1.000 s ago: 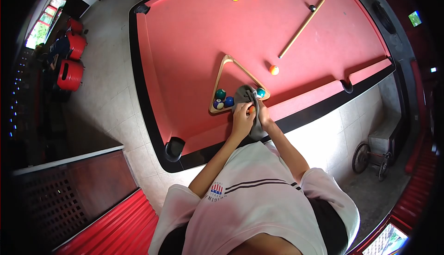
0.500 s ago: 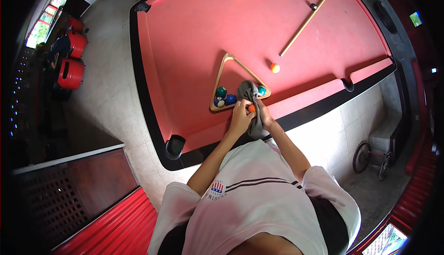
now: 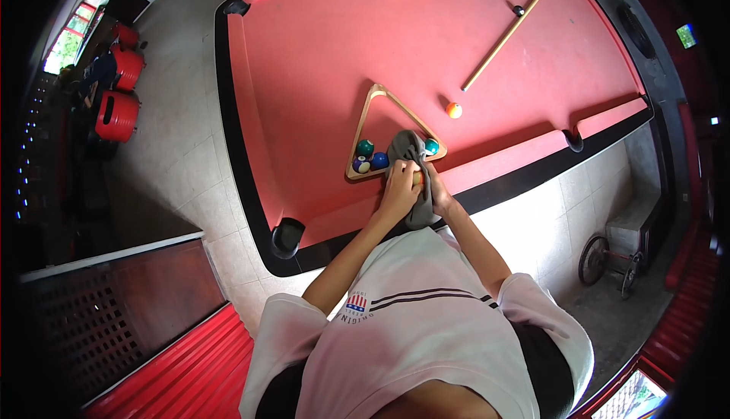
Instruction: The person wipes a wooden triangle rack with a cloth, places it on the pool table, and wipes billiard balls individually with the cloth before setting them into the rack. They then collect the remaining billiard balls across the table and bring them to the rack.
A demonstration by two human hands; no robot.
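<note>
Close to my body, over the near rail, my left hand (image 3: 401,193) has its fingers closed round a billiard ball (image 3: 418,179). Only a small part of that ball shows, orange and pale, between the fingers and the cloth. My right hand (image 3: 440,197) grips a grey cloth (image 3: 407,146), which wraps against the ball and hangs down toward my shirt. Just beyond my hands lies a wooden triangle rack (image 3: 363,118). Inside its left corner are a green ball (image 3: 365,147), a blue ball (image 3: 380,160) and a purple-and-white ball (image 3: 361,164). Another green ball (image 3: 432,147) sits in its right corner.
An orange-and-white ball (image 3: 454,110) rests on the pink table (image 3: 319,61) beyond the rack. Further off lie a cue stick (image 3: 502,42), a black ball (image 3: 518,11) and several other balls. Pockets (image 3: 287,238) open along the rails. Red chairs (image 3: 118,117) stand left.
The ball in my left hand has turned, showing less plain orange and a pale patch. My left fingers have shifted slightly over it. The cloth stays in my right hand.
</note>
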